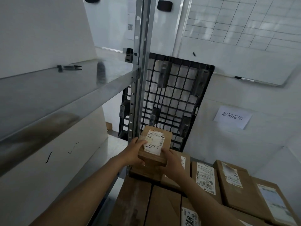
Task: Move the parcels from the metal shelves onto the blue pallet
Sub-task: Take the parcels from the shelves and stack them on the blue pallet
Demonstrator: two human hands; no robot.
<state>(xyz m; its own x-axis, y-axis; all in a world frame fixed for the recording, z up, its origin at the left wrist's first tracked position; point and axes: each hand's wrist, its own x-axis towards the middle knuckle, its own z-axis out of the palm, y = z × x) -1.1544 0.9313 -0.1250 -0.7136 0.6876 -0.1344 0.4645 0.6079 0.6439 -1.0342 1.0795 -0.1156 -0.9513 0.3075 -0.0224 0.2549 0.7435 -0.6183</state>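
You have the small box [166,137] between both hands. Your left hand [135,150] grips its near left corner with the thumb on top by the label [154,142]. Your right hand [171,162] grasps the near right corner, fingers [164,150] curled over the top edge. The box sits just right of the shelf post [138,95], off the metal shelf [65,95] and above the stacked boxes [203,176] beneath your fingers. Whether it is resting on the one below cannot be told.

Both grips are at the near end, so the far end could dip and the box slide forward out of your fingers. The post is right beside your left fingers, and a quick swing could catch a corner or your knuckles on it. No blue pallet is in view. The black pallet [175,95] leaning on the wall beyond your fingers is not the target, so check where you set the box down.
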